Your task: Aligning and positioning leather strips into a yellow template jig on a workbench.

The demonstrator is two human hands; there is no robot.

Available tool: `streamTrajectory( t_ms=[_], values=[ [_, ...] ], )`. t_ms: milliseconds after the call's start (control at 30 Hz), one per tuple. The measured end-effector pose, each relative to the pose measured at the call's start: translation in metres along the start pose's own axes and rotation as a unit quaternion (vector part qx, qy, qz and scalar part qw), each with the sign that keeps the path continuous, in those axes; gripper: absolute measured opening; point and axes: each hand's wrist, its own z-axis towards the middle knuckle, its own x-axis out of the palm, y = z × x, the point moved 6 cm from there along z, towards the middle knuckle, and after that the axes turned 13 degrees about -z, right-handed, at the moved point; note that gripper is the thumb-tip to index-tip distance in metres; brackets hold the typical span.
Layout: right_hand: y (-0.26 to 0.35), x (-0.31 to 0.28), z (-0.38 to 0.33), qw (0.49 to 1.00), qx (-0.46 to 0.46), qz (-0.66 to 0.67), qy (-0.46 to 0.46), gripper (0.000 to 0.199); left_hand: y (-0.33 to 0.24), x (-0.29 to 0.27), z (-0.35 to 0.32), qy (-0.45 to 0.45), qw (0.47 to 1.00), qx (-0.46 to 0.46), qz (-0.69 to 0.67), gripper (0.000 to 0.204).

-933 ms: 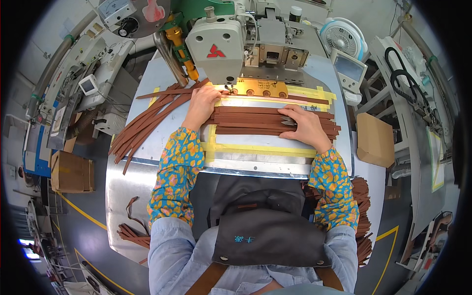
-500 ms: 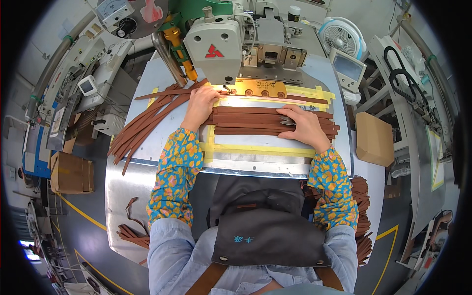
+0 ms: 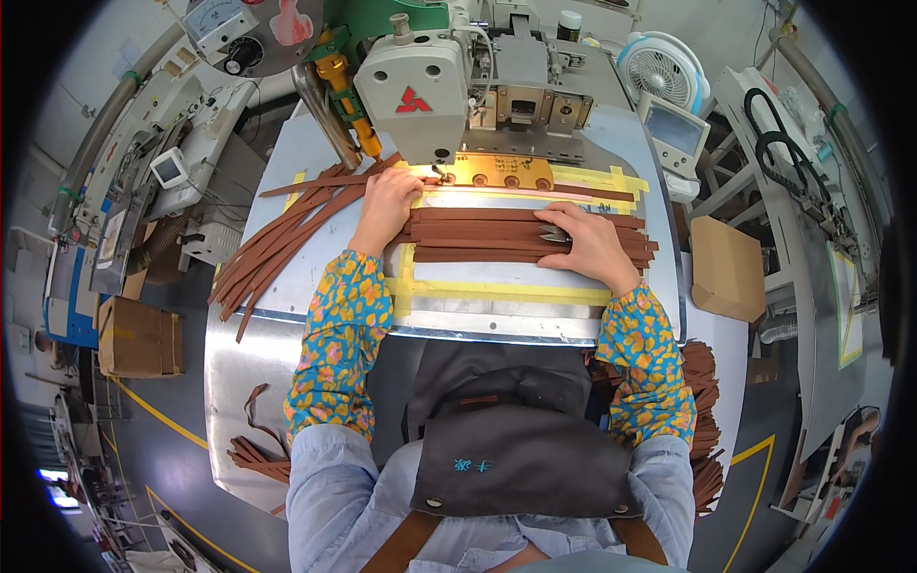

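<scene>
Just above the middle of the frame, the left hand (image 3: pixel 386 205) has its fingers at a brown strip (image 3: pixel 597 194) under the white machine head (image 3: pixel 415 95); I can't tell whether that grip is closed. Right of centre, the right hand (image 3: pixel 592 248) grips metal snips (image 3: pixel 552 233) over a row of strips (image 3: pixel 473 236).

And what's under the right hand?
Brown strips lie side by side under the right hand. A pointed metal tool pokes out there too; the hand covers the rest of it.
</scene>
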Motion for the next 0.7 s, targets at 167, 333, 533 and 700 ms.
streamTrajectory(
  t_ms=[167, 333, 533, 700],
  values=[
    [-0.0007, -0.0005, -0.0005, 1.000, 0.000, 0.007, 0.006, 0.068, -0.0009, 0.0007, -0.0003, 0.004, 1.000, -0.010, -0.002, 0.005],
    [-0.0003, -0.0014, -0.0004, 1.000, -0.004, -0.006, -0.004, 0.068, -0.0007, -0.0006, 0.0004, -0.008, 1.000, -0.012, -0.010, 0.005],
    [-0.0015, -0.0012, -0.0010, 1.000, -0.003, -0.004, -0.006, 0.068, -0.0001, 0.0011, 0.0006, -0.017, 1.000, -0.001, -0.010, 0.005],
    [0.0015, -0.0030, 0.0003, 1.000, -0.001, -0.006, -0.003, 0.067, 0.0005, 0.0005, -0.0004, -0.021, 1.000, -0.001, -0.003, 0.005]
  ],
)
